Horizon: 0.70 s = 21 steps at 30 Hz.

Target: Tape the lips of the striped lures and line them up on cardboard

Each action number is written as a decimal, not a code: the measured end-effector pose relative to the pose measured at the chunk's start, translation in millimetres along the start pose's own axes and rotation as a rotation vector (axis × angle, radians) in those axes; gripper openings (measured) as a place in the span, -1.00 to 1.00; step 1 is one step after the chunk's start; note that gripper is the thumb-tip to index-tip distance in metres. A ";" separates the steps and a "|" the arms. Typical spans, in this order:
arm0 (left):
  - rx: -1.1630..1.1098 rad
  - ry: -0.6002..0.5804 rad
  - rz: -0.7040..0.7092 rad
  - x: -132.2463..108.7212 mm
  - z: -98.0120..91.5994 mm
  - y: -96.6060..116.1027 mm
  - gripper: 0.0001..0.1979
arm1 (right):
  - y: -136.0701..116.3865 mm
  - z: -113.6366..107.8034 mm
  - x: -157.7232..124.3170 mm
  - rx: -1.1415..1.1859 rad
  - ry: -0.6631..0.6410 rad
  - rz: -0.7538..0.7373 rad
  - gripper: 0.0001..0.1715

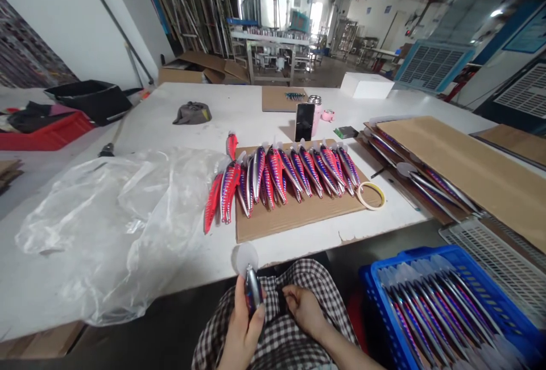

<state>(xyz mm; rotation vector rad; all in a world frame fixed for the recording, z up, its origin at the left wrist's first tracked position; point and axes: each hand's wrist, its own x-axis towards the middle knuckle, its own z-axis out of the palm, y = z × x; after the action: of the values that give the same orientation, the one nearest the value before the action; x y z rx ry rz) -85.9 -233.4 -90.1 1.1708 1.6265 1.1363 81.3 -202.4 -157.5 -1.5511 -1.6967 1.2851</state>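
Lying at left, crumpled clear plastic [128, 216] covers part of the white table [153, 116]. Near, the left hand [244, 330] grips a silver-and-dark lure [253, 287]. Farther, red-and-purple lures [275, 168] line cardboard [273, 225]. Near, the right hand [307, 312] curls loosely, contents unclear. Right: tape roll [381, 205], then a blue basket [383, 324] holding more lures.

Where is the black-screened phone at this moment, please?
In the head view, the phone stands upright slightly right of centre on the white table, beyond the row of striped lures and partly covering the pink bottle.
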 end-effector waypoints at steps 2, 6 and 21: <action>-0.009 -0.001 -0.008 -1.1 0.4 2.5 -0.26 | 1.4 0.6 0.7 -0.005 -0.001 -0.004 -0.66; -0.021 0.003 -0.026 -2.5 1.5 8.3 -0.28 | 2.9 0.2 0.8 -0.006 0.006 -0.002 -0.65; 0.036 -0.011 -0.022 -5.2 13.1 0.6 -0.16 | -66.2 -19.9 -40.2 0.355 -0.174 -0.109 -0.26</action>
<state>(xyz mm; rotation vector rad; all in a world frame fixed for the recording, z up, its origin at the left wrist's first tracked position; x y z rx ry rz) -72.1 -235.7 -92.4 1.1776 1.6544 1.0890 75.9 -228.2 -82.0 -1.1556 -1.5248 1.5995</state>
